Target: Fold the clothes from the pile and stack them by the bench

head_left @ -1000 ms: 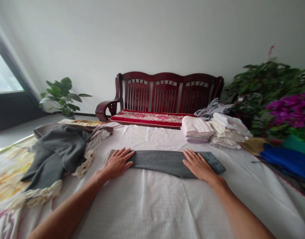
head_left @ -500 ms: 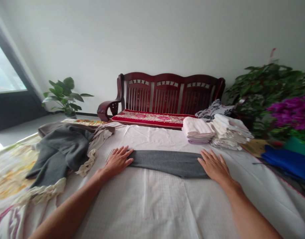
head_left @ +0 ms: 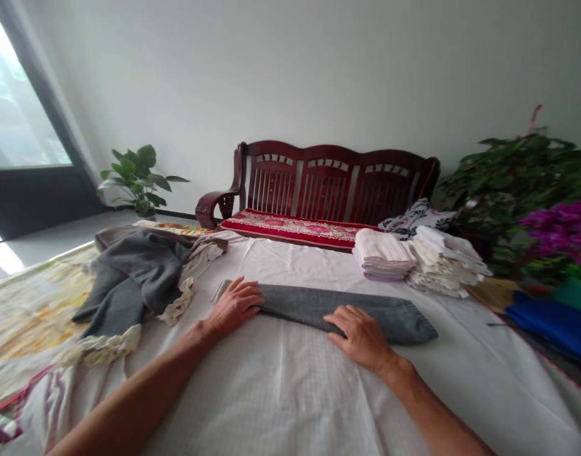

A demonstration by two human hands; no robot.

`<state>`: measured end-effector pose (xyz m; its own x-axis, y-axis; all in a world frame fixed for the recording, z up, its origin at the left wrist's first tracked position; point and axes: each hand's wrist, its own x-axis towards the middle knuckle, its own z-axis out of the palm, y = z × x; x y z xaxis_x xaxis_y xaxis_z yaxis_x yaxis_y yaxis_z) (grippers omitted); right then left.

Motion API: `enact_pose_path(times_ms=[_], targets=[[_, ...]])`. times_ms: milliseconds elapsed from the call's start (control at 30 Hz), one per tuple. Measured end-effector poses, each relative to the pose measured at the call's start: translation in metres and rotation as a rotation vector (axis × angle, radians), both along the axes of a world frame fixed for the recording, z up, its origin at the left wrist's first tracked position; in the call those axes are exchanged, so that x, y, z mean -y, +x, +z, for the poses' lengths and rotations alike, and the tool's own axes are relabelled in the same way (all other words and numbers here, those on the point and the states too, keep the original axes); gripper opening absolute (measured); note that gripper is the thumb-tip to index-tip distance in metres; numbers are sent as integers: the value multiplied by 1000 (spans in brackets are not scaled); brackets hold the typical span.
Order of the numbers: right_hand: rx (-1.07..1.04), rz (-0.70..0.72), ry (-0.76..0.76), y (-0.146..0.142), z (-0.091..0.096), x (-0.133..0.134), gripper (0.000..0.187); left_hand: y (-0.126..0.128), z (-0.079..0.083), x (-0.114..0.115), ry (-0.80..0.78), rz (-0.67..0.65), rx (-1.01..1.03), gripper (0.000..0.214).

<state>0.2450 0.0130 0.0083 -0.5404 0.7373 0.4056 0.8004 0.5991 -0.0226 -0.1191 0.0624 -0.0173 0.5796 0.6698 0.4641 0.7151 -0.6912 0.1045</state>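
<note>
A grey towel (head_left: 395, 315), folded into a long narrow strip, lies across a white sheet (head_left: 290, 392) in front of me. My left hand (head_left: 234, 306) rests on the strip's left end with its fingers curled over the edge of the cloth. My right hand (head_left: 360, 335) lies palm down on the middle of the strip, fingers bent and pressed onto its near edge. The strip's right end sticks out past my right hand.
A heap of unfolded grey and beige cloths (head_left: 133, 278) lies at the left. Two stacks of folded pale towels (head_left: 418, 258) sit at the back right. Behind stand a dark red wooden bench (head_left: 328, 190), potted plants (head_left: 523, 183) and blue cloth (head_left: 551, 320).
My right hand slid out to the strip's right end, then came back left to its middle. My left hand's fingers curled on the left end. The view shifted slightly left.
</note>
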Motion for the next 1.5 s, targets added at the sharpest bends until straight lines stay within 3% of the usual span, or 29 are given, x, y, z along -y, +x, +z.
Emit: enact_pose_path(times_ms=[100,267,533,633,867,1100,1367,1500], targets=[[-29,-5,-5,-4,-8,-5,12,2,-2,-3,37,-39,34,21],[-124,-39,29,0,-18,-11,16,6,2,-3,43,-105,51,21],[-74,13,133,1,-18,-10,40,9,-2,-6,36,33,137,35],[-59,28,147,1,-17,-10,44,8,-2,-7,-15,29,164,41],[-49,48,61,1,-14,-8,50,6,1,1,-177,107,101,50],[-96,126,-7,4,-18,-10,51,-12,3,-11,-109,68,69,66],[-93,190,-95,11,-24,-10,59,-28,-2,-11,-160,128,51,73],[-116,198,-195,13,-19,-5,57,-38,4,-13,-254,120,-26,66]])
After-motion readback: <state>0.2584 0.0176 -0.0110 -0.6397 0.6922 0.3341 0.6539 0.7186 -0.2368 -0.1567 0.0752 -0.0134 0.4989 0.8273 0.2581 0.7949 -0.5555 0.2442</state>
